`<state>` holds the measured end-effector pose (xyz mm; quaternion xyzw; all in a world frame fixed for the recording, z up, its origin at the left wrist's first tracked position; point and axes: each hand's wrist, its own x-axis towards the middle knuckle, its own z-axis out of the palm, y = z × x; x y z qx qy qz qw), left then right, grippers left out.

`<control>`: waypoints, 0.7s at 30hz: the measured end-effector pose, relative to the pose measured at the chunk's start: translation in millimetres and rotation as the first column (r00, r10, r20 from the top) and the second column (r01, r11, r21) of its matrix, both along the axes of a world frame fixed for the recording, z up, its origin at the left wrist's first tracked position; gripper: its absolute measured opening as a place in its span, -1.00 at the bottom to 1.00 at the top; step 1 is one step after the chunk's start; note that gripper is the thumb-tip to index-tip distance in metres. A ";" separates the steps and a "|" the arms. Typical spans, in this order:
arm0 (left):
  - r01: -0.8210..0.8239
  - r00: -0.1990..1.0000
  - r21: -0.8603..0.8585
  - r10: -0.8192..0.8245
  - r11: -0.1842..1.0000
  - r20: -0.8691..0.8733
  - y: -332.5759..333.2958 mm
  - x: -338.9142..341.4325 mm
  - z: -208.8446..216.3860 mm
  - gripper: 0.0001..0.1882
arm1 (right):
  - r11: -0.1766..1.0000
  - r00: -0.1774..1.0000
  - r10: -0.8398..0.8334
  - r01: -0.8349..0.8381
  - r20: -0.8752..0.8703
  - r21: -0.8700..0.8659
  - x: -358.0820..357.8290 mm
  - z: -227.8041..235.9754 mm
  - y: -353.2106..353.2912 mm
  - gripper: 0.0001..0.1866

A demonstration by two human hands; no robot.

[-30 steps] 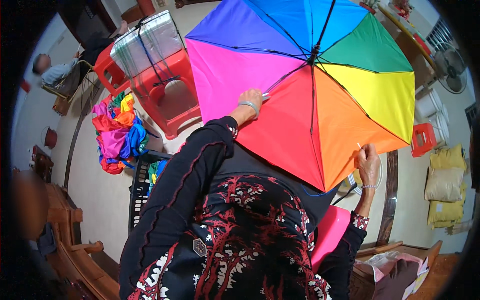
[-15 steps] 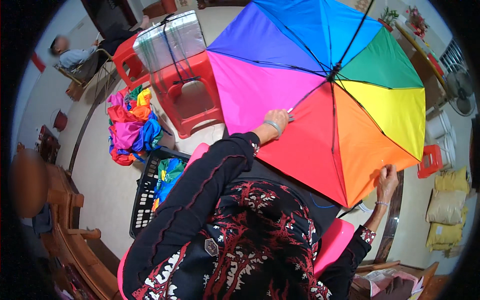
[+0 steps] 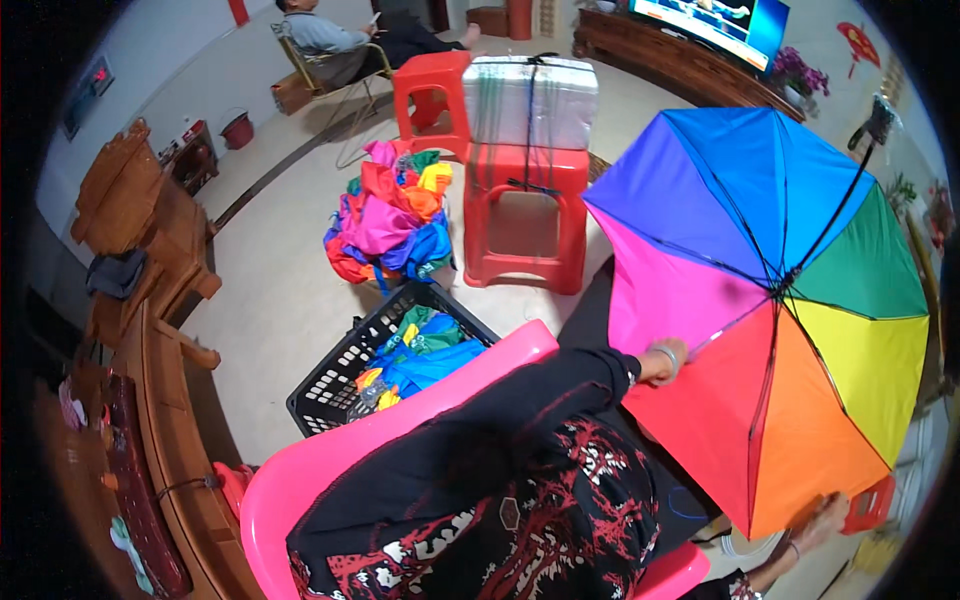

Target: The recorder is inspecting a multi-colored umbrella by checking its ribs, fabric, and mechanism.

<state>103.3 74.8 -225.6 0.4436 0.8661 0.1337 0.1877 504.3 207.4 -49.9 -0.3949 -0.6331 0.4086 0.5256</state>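
An open rainbow umbrella (image 3: 795,390) lies with its inside up, so its black ribs and shaft show. My left hand (image 3: 662,362), with a bracelet at the wrist, is closed at the umbrella's near left rim, where the pink and red panels meet along a rib. My right hand (image 3: 822,525) is beside the lower edge of the orange panel. Motion smears its fingers, and I cannot make out whether anything is in them. Beneath the near rim a dark surface (image 3: 665,455) shows, with a thin blue loop on it.
A black crate (image 3: 318,405) holding folded colourful cloth stands left of my pink chair (image 3: 275,500). Beyond it rises a heap of colourful cloth (image 3: 385,220). A foam box (image 3: 500,105) tied with cord sits on red stools (image 3: 525,270). Far back, a person (image 3: 335,40) sits reclined.
The view has swung left, so the umbrella appears further right and lower. My right hand's clear pinch at the orange panel has become a blurred hand at its edge. My left hand stays at the pink-red rim.
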 end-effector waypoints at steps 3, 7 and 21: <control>-0.007 0.990 -0.134 0.026 0.991 0.138 2.6 3.2 -4.4 -0.66 | 0.726 0.739 -0.508 0.090 0.443 0.682 5.6 44.9 -5.7 -0.69; 0.276 0.958 -0.121 -0.284 0.953 -0.051 -18.3 22.2 57.1 -0.76 | 0.623 0.664 -0.453 -0.242 0.595 0.744 -11.2 79.9 -2.2 -0.68; -0.077 0.993 0.305 0.099 0.949 -0.059 -28.8 12.0 26.7 -0.82 | 0.951 0.801 0.116 -0.261 0.588 0.168 -278.1 -97.4 -67.1 -0.91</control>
